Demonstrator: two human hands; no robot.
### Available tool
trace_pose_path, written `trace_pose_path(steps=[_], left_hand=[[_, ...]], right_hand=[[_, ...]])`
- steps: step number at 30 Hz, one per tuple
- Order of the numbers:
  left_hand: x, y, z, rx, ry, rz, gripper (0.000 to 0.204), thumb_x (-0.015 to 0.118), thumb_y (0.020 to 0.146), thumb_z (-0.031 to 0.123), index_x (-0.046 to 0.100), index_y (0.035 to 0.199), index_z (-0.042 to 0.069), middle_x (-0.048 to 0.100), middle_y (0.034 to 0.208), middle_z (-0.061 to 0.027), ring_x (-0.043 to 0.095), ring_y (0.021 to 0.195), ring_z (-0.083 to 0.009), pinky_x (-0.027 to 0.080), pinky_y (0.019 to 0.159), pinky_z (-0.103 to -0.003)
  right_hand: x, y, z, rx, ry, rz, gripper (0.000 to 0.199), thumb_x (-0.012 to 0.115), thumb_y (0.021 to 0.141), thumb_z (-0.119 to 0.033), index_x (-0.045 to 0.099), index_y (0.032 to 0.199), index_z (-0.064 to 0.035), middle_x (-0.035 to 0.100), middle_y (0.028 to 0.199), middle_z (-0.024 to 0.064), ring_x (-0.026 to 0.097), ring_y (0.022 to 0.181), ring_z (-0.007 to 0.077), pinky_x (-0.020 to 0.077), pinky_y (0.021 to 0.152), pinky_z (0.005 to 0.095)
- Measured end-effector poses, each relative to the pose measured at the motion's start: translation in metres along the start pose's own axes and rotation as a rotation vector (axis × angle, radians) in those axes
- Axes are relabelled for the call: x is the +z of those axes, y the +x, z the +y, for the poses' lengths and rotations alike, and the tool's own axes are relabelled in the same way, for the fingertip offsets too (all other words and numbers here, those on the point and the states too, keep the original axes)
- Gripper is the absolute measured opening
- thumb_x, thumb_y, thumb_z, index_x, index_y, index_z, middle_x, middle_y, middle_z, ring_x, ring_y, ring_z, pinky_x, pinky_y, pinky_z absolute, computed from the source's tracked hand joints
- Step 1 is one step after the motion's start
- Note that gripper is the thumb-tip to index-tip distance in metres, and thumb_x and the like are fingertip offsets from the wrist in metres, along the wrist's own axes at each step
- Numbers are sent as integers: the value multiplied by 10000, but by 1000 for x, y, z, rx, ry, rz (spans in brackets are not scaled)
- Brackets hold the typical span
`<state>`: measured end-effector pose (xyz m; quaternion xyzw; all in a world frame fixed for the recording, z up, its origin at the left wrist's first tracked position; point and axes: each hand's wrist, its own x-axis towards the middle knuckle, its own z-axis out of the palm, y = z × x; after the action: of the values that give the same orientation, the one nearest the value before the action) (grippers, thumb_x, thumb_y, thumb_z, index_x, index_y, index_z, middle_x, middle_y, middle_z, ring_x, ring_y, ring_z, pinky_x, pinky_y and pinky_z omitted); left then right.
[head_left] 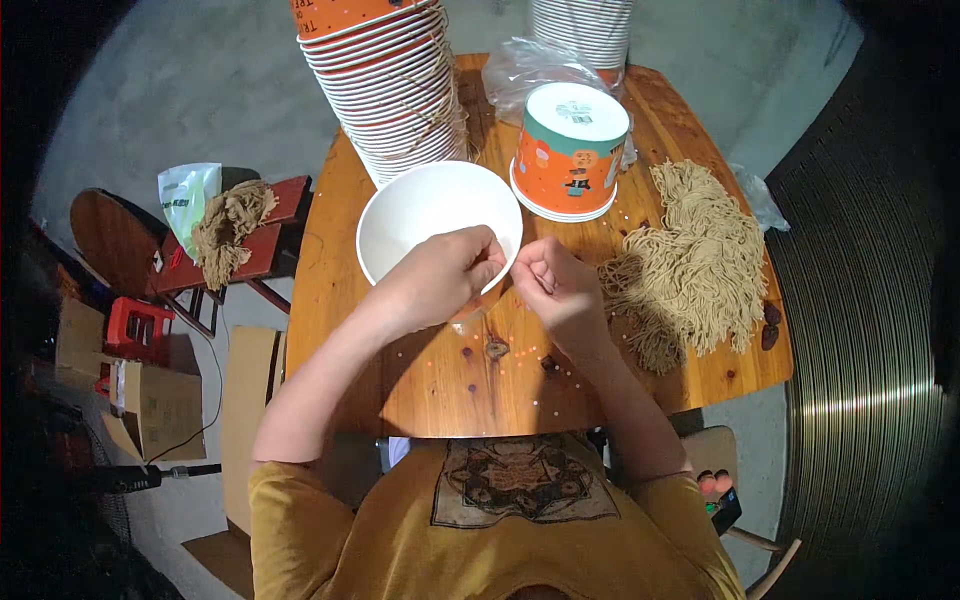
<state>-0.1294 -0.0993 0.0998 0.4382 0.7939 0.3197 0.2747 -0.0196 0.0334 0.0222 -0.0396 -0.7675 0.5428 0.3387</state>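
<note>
A paper bucket (415, 215) with a white inside is tilted with its mouth toward me, at the middle of the table. My left hand (447, 272) grips its near right rim, fingertips over the edge into the inside. Just outside that rim is my right hand (556, 287), its fingers curled in a pinch. Whatever lies between those fingertips is too small or hidden to make out. To the right of my right hand spreads a heap of tan cords (705, 265). An orange and green patterned bucket (570, 160) stands upside down behind my hands.
A tall stack of nested buckets (385, 100) with cords hanging down its side rises at the back left. Another stack (583, 30) stands behind a clear plastic bag (540, 72). Small specks dot the wooden table (450, 400). More cords (230, 230) lie on a red bench at left.
</note>
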Motion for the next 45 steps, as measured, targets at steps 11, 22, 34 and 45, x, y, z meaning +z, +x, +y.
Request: trace_pose_path(steps=[11, 22, 34, 45], left_hand=[[-9, -2, 2, 234, 231, 272, 104, 491, 908, 104, 492, 906, 0, 565, 883, -206, 560, 852, -395, 428, 723, -454], [-8, 4, 0, 306, -120, 334, 95, 530, 906, 92, 507, 931, 3, 549, 846, -107, 547, 747, -221, 457, 682, -328], [-4, 13, -9, -111, -518, -57, 211, 666, 838, 193, 594, 915, 10, 563, 780, -16, 498, 679, -74, 417, 605, -218], [10, 15, -2, 49, -674, 17, 172, 656, 842, 173, 541, 874, 49, 541, 742, 11, 488, 642, -60, 404, 577, -199]], right_hand=[[-10, 0, -20, 140, -96, -8, 94, 610, 834, -42, 555, 910, -45, 472, 597, 8, 461, 530, 85, 379, 491, 266], [-10, 28, -25, 201, 50, -180, 33, 594, 870, -61, 602, 862, -31, 440, 644, -92, 369, 587, -1, 306, 553, 177], [-2, 26, -20, 384, 487, -123, 130, 575, 887, -150, 577, 901, -21, 497, 710, -71, 416, 624, -5, 324, 533, 168], [-14, 32, -18, 546, 726, -142, 208, 597, 820, -268, 581, 905, -79, 444, 649, -82, 333, 505, 7, 265, 460, 171]])
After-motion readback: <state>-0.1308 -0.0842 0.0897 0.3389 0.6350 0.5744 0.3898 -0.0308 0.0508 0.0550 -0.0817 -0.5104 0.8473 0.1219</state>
